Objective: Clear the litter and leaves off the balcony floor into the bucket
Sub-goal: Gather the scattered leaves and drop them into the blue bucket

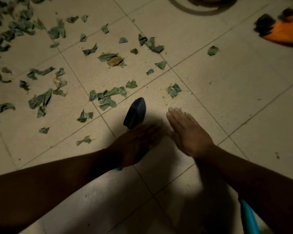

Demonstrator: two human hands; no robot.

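Observation:
Several torn green leaves and a brown one lie scattered over the beige tiled floor, thickest at the upper left. My right hand hovers low over bare tile with flat, straight fingers and holds nothing. My left hand lies in shadow beside it, fingers straight and pointing right, apart from the leaves. A dark blue pointed object sticks out from behind the left hand; I cannot tell what it is. A round rim at the top edge may be the bucket.
An orange tool with dark bristles lies at the upper right. A teal curved edge shows at the bottom right, and a small teal bit peeks from under my left wrist. Single leaves lie toward the right.

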